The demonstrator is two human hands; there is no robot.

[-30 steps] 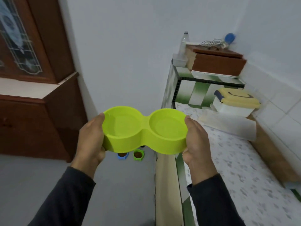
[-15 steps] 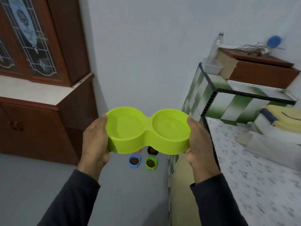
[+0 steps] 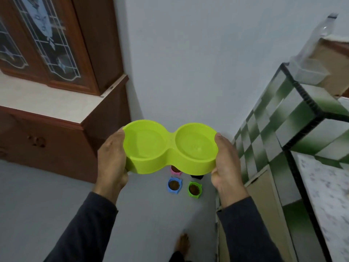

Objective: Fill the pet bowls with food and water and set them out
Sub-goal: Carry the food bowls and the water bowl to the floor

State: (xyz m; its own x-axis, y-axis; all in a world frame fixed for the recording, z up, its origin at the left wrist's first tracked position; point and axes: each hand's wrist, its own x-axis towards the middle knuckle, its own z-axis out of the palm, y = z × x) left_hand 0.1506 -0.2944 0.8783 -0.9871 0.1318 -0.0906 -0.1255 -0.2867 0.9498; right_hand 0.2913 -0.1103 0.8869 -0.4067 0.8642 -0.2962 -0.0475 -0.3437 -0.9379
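A lime-green double pet bowl [image 3: 170, 147] is held level in front of me, above the floor. My left hand [image 3: 111, 159] grips its left end and my right hand [image 3: 225, 163] grips its right end, thumbs on the rim. Both cups look shiny inside, perhaps with clear water; I cannot tell for sure. On the grey floor by the wall stand a blue bowl [image 3: 174, 185] and a small green bowl [image 3: 194, 189], each with brown food. A pink bowl [image 3: 176, 170] and a black bowl [image 3: 196, 176] are partly hidden behind the double bowl.
A brown wooden cabinet [image 3: 56, 144] with glass doors stands at the left. A green-and-white tiled counter [image 3: 283, 133] with a speckled top [image 3: 326, 195] rises at the right, a clear container [image 3: 309, 69] on its upper ledge. My bare foot [image 3: 182, 242] is on the floor below.
I have turned left and moved toward the wall. The counter has slid to the right edge, and the pink and black bowls on the floor have come into view. My grip is unchanged.
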